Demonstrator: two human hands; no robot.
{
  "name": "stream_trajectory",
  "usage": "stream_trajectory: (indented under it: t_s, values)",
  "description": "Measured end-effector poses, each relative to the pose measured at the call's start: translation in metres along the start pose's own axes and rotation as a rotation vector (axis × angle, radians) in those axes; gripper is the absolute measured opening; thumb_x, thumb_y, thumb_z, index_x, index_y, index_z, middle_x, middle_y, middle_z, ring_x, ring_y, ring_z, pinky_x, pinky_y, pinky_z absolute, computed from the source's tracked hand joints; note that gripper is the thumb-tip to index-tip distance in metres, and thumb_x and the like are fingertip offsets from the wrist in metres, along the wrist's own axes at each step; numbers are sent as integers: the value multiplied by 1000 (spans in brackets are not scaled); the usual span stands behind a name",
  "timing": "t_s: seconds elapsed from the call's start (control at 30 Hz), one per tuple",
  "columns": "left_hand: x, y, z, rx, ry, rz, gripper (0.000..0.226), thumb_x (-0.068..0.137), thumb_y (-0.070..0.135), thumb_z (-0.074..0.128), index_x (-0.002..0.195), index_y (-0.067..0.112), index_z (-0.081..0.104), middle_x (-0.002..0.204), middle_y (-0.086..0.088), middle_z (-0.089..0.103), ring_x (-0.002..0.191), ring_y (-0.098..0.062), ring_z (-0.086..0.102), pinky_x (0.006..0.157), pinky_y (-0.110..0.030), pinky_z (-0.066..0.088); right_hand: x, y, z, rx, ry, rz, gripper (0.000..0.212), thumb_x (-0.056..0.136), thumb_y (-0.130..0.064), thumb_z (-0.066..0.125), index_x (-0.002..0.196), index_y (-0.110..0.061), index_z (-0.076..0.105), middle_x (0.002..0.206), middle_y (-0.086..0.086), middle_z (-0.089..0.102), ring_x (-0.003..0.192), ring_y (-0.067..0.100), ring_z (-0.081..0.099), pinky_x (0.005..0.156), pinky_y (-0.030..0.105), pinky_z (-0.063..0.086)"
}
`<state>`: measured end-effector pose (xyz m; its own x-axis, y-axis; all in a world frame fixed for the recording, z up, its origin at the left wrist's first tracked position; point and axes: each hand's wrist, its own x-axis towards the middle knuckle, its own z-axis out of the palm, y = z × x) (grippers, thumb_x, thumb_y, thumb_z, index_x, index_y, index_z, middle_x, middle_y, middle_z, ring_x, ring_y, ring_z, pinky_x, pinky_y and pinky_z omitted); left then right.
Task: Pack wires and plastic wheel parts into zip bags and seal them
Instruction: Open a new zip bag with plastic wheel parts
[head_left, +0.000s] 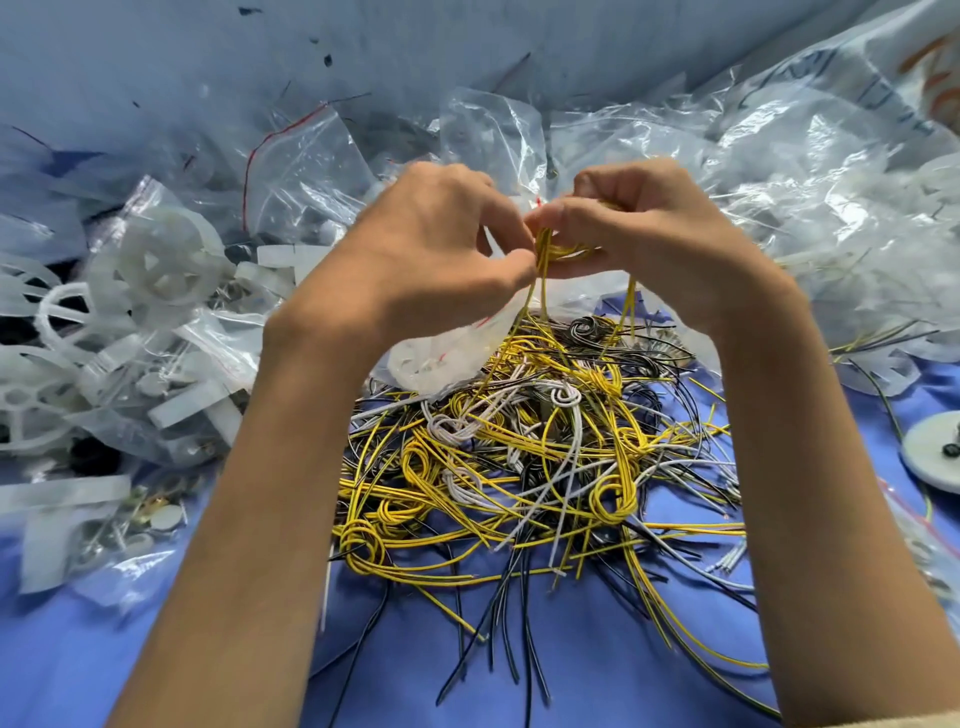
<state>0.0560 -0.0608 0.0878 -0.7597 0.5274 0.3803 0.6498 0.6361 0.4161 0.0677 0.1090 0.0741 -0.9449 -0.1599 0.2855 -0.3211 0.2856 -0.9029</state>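
The left hand (441, 244) and the right hand (649, 239) are meeting fingertip to fingertip, both sets of fingers (561, 215) curling narrow and pinching a small coil of yellow wires (545, 249) between them. The coil's loose ends are trailing down from the fingers past a clear zip bag (457, 348), which is hanging just under the left fingers. Further below the fingers, the wire pile (519, 467) is lying on the blue bench (571, 675), with white wheel parts (161, 260) sitting well off to the left.
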Motion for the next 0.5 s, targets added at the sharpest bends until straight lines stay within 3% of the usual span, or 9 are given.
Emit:
stream_trajectory:
  t_s: [0.07,0.2,0.33,0.5]
  values:
    - [0,-1,-1,-7,-4,0,26,69,38,52,79,29,74,82,4,68,74,-10,61,58,-7,36,0,1,-1,67,23,-5,28,93,-5,53,67,-12,48,72,4,71,70,18,70,68,30,59]
    - [-1,-1,-2,-31,4,-18,18,71,37,51,71,32,69,77,6,69,73,-10,61,59,-11,39,1,-1,0,87,-16,29,19,100,-17,44,81,-15,43,67,2,69,61,21,70,59,28,57]
    - [1,-3,-1,-22,28,-30,19,79,30,55,90,27,71,78,14,64,73,-6,59,65,-13,42,0,-2,1,82,-48,61,17,100,-22,42,85,-16,39,73,5,57,55,18,59,54,33,57]
    - [2,-4,0,-37,38,-28,23,86,30,59,108,23,63,81,16,59,78,-4,59,72,-25,47,-1,-3,2,7,-116,47,13,100,-22,42,88,-20,40,83,1,55,58,11,47,46,19,41]
